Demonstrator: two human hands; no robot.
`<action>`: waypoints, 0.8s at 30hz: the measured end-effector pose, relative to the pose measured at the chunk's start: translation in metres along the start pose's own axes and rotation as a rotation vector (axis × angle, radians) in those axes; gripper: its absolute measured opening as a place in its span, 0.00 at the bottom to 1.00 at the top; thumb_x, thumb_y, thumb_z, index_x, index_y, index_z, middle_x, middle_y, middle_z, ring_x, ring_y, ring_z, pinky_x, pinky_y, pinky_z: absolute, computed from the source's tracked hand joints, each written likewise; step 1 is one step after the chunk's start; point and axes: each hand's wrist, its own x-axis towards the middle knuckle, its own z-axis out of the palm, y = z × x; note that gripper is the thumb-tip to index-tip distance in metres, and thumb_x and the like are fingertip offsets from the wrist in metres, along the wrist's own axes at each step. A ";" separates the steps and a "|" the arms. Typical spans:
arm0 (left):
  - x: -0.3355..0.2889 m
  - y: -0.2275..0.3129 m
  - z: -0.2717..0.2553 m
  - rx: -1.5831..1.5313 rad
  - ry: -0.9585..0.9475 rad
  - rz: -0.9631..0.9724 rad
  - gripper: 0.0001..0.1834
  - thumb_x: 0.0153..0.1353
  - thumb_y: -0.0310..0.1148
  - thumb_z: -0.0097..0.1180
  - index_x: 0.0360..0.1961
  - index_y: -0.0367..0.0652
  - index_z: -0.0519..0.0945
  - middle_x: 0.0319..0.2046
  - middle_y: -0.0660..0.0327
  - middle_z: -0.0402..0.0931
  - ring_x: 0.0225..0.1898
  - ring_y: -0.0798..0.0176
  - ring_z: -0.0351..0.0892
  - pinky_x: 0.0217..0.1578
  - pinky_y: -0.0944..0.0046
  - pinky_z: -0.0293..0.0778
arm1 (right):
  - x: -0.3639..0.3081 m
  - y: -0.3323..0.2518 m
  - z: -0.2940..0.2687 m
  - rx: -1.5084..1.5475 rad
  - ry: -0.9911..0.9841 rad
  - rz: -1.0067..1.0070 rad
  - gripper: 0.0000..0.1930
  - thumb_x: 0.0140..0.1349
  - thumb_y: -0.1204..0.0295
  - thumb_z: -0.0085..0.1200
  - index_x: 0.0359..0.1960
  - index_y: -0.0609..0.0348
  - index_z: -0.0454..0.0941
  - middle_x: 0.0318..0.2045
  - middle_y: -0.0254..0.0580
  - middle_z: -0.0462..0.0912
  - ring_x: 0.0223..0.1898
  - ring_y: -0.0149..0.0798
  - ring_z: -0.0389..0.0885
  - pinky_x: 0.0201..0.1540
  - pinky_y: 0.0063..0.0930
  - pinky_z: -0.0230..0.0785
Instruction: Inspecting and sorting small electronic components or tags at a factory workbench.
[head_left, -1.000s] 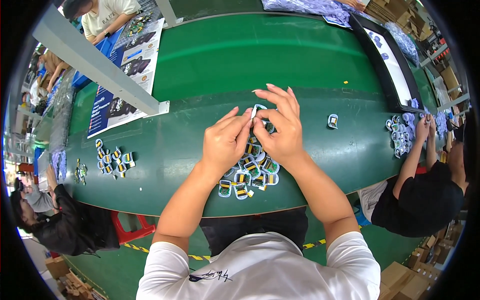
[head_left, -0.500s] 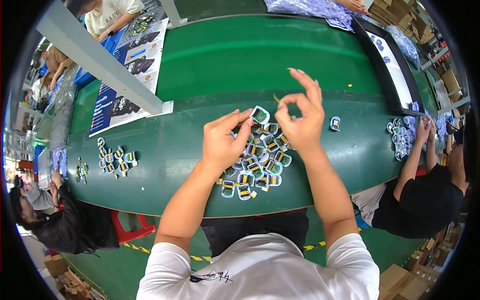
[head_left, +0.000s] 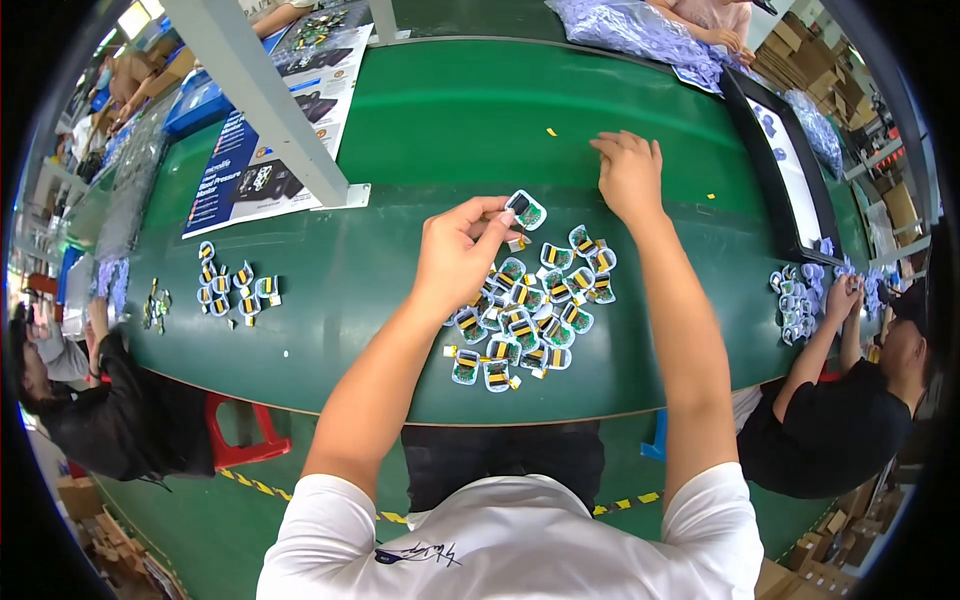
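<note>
Between the thumb and fingers of my left hand (head_left: 462, 245) is a small circuit-board housing (head_left: 527, 210), held above the far edge of the pile. It has a pale rim, a green board and a dark part, and a small lead with a pale end hangs under it. My right hand (head_left: 628, 172) is apart from it, over the bright green strip, fingers spread and nothing seen in them. A small yellow tape piece (head_left: 551, 132) lies to its left. Below both hands spreads a pile of similar housings (head_left: 520, 325), many with black and yellow bands across them.
A smaller group of housings (head_left: 220, 287) lies left on the green table (head_left: 340, 290), beside loose small parts (head_left: 156, 306). A grey post (head_left: 270, 100) stands on a printed sheet (head_left: 250, 180). At right are a black-framed tray (head_left: 785, 165), more housings (head_left: 793, 305) and a co-worker (head_left: 850, 390).
My right hand has let go of the yellow piece, moved away from the pile and spread its fingers. My left hand still holds the housing, with its dark part now showing. The view has shifted slightly.
</note>
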 end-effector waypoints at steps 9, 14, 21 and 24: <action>0.004 -0.007 -0.008 -0.083 0.014 -0.063 0.12 0.73 0.25 0.60 0.53 0.28 0.83 0.40 0.53 0.89 0.40 0.64 0.91 0.42 0.67 0.85 | -0.056 -0.088 -0.076 0.640 0.112 -0.539 0.11 0.57 0.77 0.68 0.42 0.54 0.88 0.55 0.41 0.86 0.65 0.52 0.79 0.72 0.58 0.63; 0.004 -0.005 -0.007 -0.057 -0.004 -0.104 0.12 0.72 0.25 0.59 0.52 0.29 0.84 0.39 0.54 0.88 0.40 0.65 0.90 0.41 0.67 0.84 | -0.064 -0.094 -0.079 0.601 0.083 -0.557 0.12 0.52 0.72 0.73 0.40 0.50 0.89 0.56 0.40 0.85 0.66 0.52 0.78 0.73 0.60 0.62; 0.002 -0.006 -0.005 -0.090 0.001 -0.139 0.10 0.72 0.25 0.59 0.50 0.29 0.84 0.39 0.54 0.88 0.39 0.66 0.89 0.40 0.67 0.83 | -0.072 -0.103 -0.069 0.577 0.158 -0.554 0.07 0.54 0.73 0.71 0.35 0.50 0.90 0.53 0.31 0.87 0.63 0.45 0.80 0.73 0.59 0.61; -0.001 0.004 -0.001 0.152 0.006 -0.029 0.10 0.73 0.25 0.58 0.50 0.30 0.84 0.39 0.53 0.88 0.40 0.67 0.89 0.41 0.66 0.83 | -0.077 -0.095 -0.068 0.643 0.159 -0.461 0.07 0.55 0.73 0.71 0.36 0.51 0.90 0.48 0.31 0.89 0.56 0.43 0.83 0.69 0.53 0.65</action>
